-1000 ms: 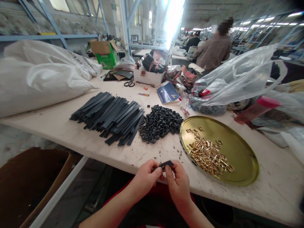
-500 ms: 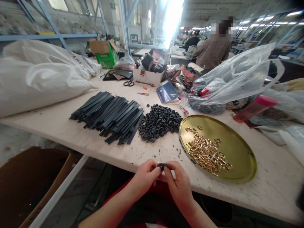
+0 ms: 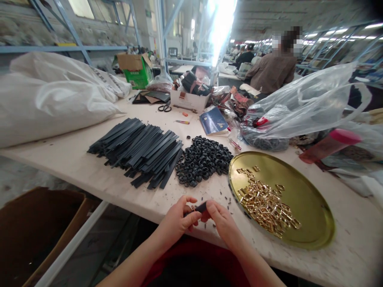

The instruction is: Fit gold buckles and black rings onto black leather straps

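Between my two hands is a short black strap (image 3: 201,207), with a small gold-coloured piece near its left end, partly covered by my fingers. My left hand (image 3: 178,217) holds the left end under the thumb, its index finger raised. The right end is pinched by the thumb and fingers of my right hand (image 3: 218,215). Beyond them lies a heap of small black loops (image 3: 205,159). A pile of flat black strips (image 3: 137,149) spreads to its left. Gold buckles (image 3: 266,205) are heaped on a round golden tray (image 3: 311,215) at the right.
A white sack (image 3: 56,99) fills the left side of the table. Scissors (image 3: 164,107), a blue booklet (image 3: 214,120) and a white box (image 3: 188,100) are farther back. A clear plastic bag (image 3: 299,107) and a pink-capped bottle (image 3: 332,145) stand right. A person (image 3: 272,67) is beyond.
The black strap has tilted, and more of it shows between my hands. My left index finger has lifted away. The view has shifted slightly, so the table things appear lower.
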